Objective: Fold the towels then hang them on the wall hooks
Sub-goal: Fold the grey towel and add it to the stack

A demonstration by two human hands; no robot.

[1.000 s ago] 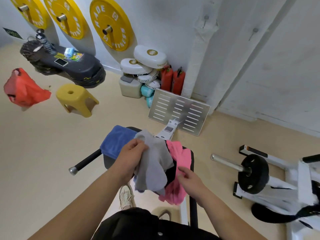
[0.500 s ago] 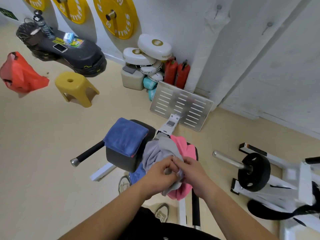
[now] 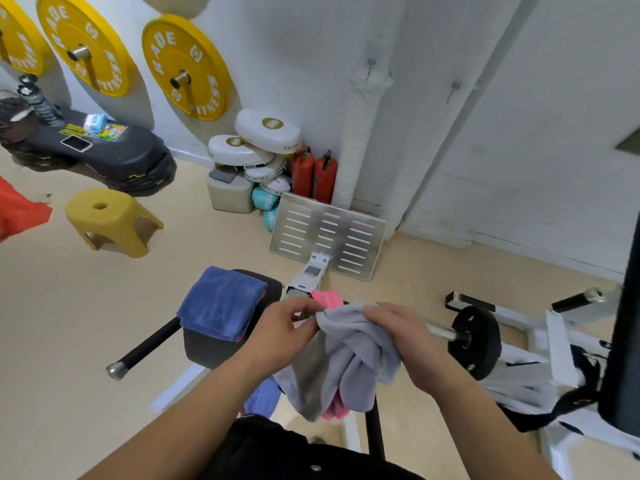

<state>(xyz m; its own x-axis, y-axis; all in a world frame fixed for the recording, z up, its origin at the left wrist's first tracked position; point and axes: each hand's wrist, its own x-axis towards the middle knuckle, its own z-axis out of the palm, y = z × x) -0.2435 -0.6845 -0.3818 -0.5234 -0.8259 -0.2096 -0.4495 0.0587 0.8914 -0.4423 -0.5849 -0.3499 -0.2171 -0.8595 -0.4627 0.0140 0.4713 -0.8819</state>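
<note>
I hold a crumpled grey towel (image 3: 349, 362) in front of me with both hands. My left hand (image 3: 280, 334) pinches its upper left edge, and my right hand (image 3: 401, 337) grips its top right part. A pink towel (image 3: 327, 298) peeks out behind and below the grey one. A folded blue towel (image 3: 221, 303) lies on the black pad (image 3: 207, 348) of the gym machine, left of my hands. Two wall hooks (image 3: 371, 62) (image 3: 454, 87) stick out of the white wall above.
A yellow stool (image 3: 110, 220) stands on the floor at left. A metal footplate (image 3: 329, 235), red extinguishers (image 3: 313, 174) and white pads (image 3: 266, 133) sit by the wall. A barbell weight (image 3: 478, 341) and white frame are at right. Yellow plates (image 3: 185, 67) hang on the wall.
My hands have lifted the grey towel and moved apart along its top edge. The view has tilted up towards the wall.
</note>
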